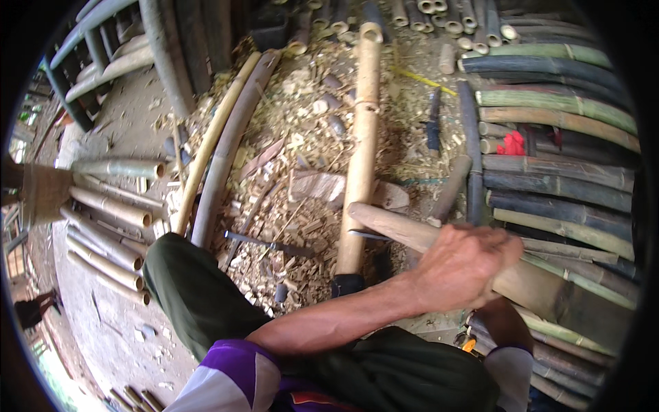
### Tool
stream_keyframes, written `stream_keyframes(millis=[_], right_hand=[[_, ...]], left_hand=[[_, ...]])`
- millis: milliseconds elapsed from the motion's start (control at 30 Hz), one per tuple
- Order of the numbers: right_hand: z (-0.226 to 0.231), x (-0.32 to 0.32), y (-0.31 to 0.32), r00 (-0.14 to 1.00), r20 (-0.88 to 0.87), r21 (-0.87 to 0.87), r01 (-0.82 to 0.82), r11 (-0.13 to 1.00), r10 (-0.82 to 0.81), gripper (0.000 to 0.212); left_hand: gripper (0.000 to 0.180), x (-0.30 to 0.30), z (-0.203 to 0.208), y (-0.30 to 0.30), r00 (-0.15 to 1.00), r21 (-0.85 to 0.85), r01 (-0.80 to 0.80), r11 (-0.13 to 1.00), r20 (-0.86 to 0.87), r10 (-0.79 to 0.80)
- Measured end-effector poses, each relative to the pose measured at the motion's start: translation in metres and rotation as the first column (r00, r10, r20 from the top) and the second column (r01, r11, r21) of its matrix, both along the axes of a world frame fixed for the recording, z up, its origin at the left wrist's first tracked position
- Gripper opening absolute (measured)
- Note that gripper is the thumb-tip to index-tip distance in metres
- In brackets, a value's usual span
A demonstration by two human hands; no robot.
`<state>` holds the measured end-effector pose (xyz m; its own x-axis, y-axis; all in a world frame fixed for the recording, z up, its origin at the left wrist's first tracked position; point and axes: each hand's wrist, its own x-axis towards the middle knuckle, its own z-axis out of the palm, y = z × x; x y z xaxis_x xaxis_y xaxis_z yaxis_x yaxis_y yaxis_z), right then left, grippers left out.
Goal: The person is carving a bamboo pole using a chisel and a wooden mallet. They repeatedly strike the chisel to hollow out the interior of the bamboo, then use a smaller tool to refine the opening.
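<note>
My left hand (460,268) is closed around a thick, pale wooden piece (395,226). Its narrow rounded end points left, and it widens and darkens toward the right. My right forearm (506,326) rises beneath that piece, and the fingers of my right hand are mostly hidden behind the left hand and the wood. Just left of the hands, a light bamboo pole (360,165) lies lengthwise, propped over a wooden block (316,187). Part of a thin dark blade (367,235) shows at the pole under the held piece's tip; its other end is hidden.
Wood chips (295,147) cover the ground. Stacked bamboo poles (549,103) line the right side, with a red cloth-like scrap (511,143) among them. A knife with a dark wrapped handle (432,134), a dark long tool (271,244) and a grey pole (230,147) lie around the work.
</note>
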<state>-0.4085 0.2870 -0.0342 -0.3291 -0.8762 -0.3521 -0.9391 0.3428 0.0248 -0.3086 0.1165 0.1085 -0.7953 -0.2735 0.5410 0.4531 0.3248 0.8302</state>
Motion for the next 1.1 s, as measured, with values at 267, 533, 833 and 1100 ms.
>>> stream_keyframes(millis=[267,533,833,1100], right_hand=[[-0.004,0.014,0.081,0.720,0.371,-0.224,0.682,0.696,-0.587,0.026],[-0.026,0.132,0.184,-0.188,0.950,0.067,0.901,-0.429,-0.248,0.028],[-0.011,0.152,0.165,-0.151,0.988,0.099,0.767,-0.633,-0.029,0.023],[0.033,0.096,0.062,0.028,0.998,-0.035,0.992,-0.121,-0.061,0.059]], left_hand=[[0.100,-0.036,-0.115,-0.077,0.893,-0.077,-0.001,0.997,0.449,0.036],[0.036,0.005,-0.187,0.094,0.776,0.471,-0.184,0.863,0.608,-0.166],[0.050,-0.047,-0.230,0.175,0.717,0.107,0.144,0.984,0.673,-0.178],[0.074,0.003,-0.131,0.103,0.530,0.269,0.224,0.937,0.773,-0.349]])
